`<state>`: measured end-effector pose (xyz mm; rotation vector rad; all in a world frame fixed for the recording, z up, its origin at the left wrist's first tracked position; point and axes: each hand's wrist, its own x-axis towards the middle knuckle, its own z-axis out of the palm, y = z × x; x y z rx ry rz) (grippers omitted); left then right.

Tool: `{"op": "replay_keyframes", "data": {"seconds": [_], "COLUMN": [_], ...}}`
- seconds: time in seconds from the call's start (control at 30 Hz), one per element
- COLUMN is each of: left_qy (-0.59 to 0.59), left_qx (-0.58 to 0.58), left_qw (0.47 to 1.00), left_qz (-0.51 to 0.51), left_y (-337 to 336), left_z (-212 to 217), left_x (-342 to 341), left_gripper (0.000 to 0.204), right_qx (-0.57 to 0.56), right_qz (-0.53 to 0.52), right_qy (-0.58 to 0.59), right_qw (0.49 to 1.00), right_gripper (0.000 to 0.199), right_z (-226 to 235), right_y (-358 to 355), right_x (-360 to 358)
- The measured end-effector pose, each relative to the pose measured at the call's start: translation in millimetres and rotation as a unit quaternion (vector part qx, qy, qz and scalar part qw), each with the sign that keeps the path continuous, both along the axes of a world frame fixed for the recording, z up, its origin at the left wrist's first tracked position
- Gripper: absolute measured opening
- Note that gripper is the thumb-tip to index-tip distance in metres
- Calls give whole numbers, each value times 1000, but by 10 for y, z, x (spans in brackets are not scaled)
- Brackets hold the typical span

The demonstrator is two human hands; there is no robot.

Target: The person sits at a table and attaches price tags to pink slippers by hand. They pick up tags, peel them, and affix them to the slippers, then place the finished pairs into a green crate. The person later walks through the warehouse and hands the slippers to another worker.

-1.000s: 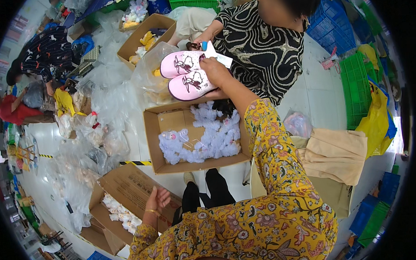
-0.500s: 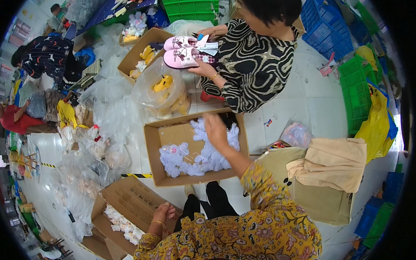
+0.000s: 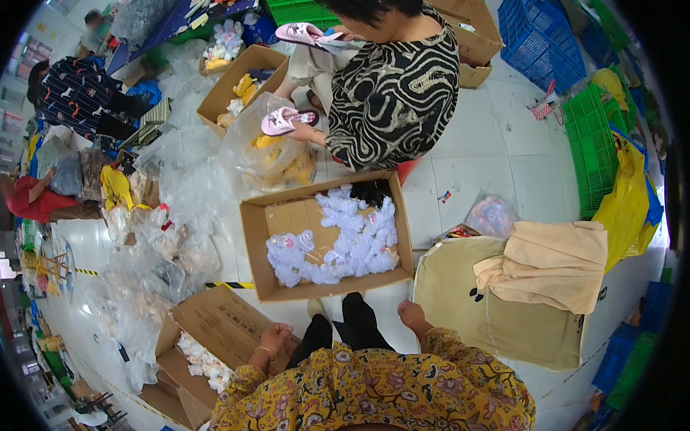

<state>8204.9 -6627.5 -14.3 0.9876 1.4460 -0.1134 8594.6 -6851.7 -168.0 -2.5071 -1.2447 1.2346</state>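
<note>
My left hand (image 3: 275, 337) hangs with fingers curled in front of a box flap, and nothing shows in it. Lower right of the open cardboard box, my right hand (image 3: 411, 316) is also loosely closed, apart from the things around it. Fluffy lavender plush toys (image 3: 287, 257) lie in that cardboard box (image 3: 340, 289), bunched mostly along its right and front sides. A small black item (image 3: 371, 192) sits in its far right corner. Beyond the box, a seated co-worker holds a pink slipper (image 3: 279, 121) in one hand and another pink slipper (image 3: 299, 35) in the other.
On the left stands a second carton (image 3: 227, 320) with white plush pieces. To the right, a beige cloth (image 3: 548, 265) is draped over a khaki-topped surface (image 3: 469, 287). A plastic bag of yellow plush (image 3: 271, 169), green crates (image 3: 590, 154) and blue crates (image 3: 540, 45) surround the area.
My right hand has drawn back from above the box of plush toys to my side. The co-worker has shifted left and parted the two slippers, which were held together before.
</note>
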Motion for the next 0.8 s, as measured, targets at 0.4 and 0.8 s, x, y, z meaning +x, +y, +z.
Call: {"op": "replay_keyframes", "data": {"seconds": [0.4, 0.8], "left_qy": [26, 59], "left_qx": [14, 74], "left_qw": [999, 992], "left_qz": [20, -77], "left_y": [-92, -344], "left_z": [-44, -322], "left_x": [170, -270], "left_gripper": [31, 31], "right_qx": [73, 17], "right_qz": [-79, -36], "right_qy": [119, 59], "right_qw": [987, 997], "right_gripper": [25, 34], "right_z": [-105, 340], "right_y": [319, 201], "right_x": [-137, 89]}}
